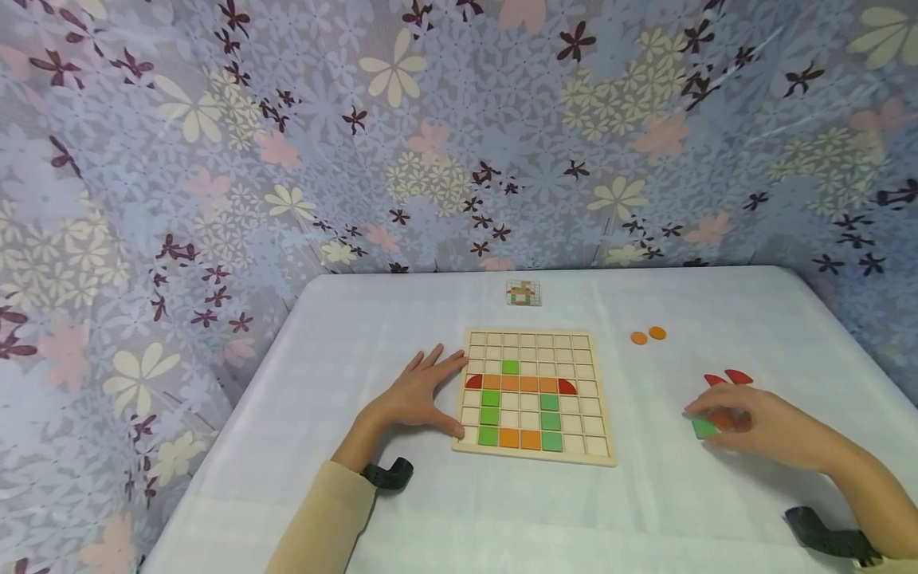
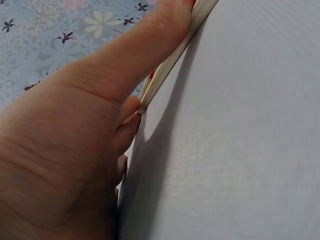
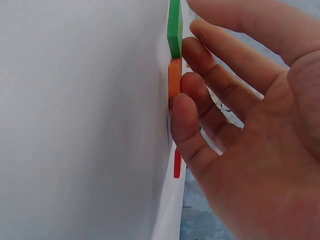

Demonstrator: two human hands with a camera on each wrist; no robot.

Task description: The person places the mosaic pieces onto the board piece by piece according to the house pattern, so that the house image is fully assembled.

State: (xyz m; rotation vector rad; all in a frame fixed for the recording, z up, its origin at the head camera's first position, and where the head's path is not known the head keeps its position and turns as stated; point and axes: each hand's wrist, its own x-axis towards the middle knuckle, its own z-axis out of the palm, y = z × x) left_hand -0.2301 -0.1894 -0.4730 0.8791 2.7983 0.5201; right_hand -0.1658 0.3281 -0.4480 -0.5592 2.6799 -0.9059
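Note:
My left hand (image 1: 423, 395) lies at the left side of a wooden grid board (image 1: 602, 414), fingers spread, with the thumb and fingertips touching its edge. In the left wrist view the thumb (image 2: 145, 45) presses along the board's rim (image 2: 170, 60). Green, orange and red tiles fill some of the board's squares. Over on the right, my right hand (image 1: 770, 426) hovers with loosely bent fingers around a green square tile (image 1: 704, 429). The right wrist view shows fingertips right beside the green tile (image 3: 175, 30) and an orange tile (image 3: 175, 77), without a grip around either.
Behind the right hand lie red quarter-round tiles (image 1: 739, 376), and farther back two orange round tiles (image 1: 639, 338). A small pattern card (image 1: 523, 292) sits beyond the board. White cloth (image 1: 315, 343) covers the table, with a flowered curtain (image 1: 459, 159) behind it.

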